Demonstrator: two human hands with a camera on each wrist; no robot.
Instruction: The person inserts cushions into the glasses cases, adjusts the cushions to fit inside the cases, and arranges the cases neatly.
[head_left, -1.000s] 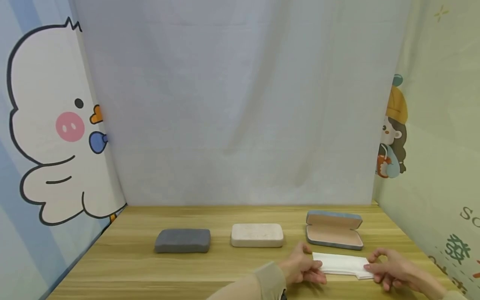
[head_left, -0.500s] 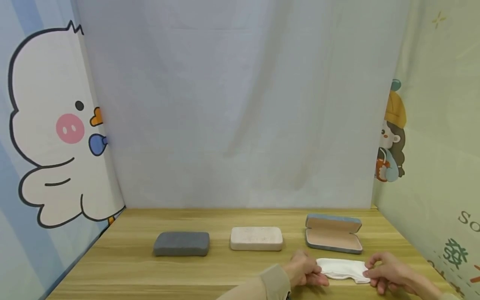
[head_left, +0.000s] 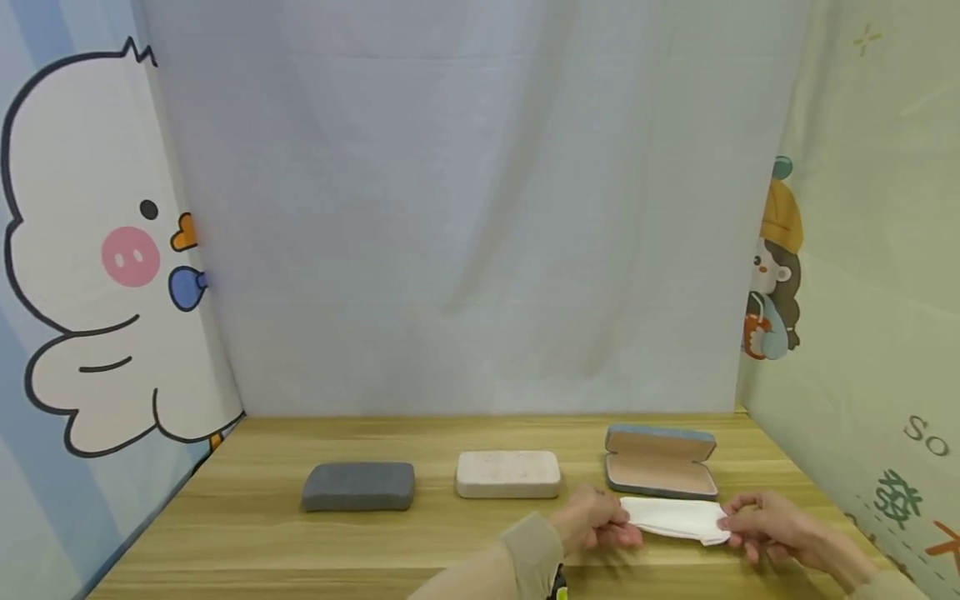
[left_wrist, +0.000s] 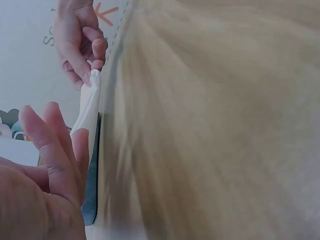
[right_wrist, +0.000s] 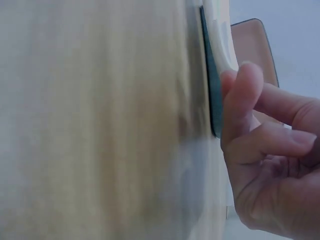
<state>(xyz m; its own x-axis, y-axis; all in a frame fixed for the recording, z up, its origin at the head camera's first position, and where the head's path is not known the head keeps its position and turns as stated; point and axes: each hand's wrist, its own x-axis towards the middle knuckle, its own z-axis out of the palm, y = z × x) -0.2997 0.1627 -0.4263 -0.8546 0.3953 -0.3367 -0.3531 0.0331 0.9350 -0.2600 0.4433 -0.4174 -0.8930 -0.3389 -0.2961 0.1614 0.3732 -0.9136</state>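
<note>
Between both hands stretches a folded white cloth (head_left: 672, 518), raised a little over the table just in front of an open glasses case. My left hand (head_left: 594, 518) pinches the cloth's left end, and my right hand (head_left: 772, 528) pinches its right end between thumb and fingers. Behind the cloth, the blue-grey glasses case (head_left: 660, 473) stands with its lid up and its tan lining showing. In the right wrist view the cloth (right_wrist: 220, 40) runs close along the case's dark front side (right_wrist: 215, 95).
Left of the open case lie a closed cream glasses case (head_left: 508, 475) and a closed dark grey one (head_left: 358, 487). The wood-grain table (head_left: 300, 558) ends at a white curtain (head_left: 480, 250) behind, with printed panels at both sides.
Both hands have lifted the cloth off the table and moved it back toward the open case. The cloth sagged half a second ago and is now straighter. The cases have not moved.
</note>
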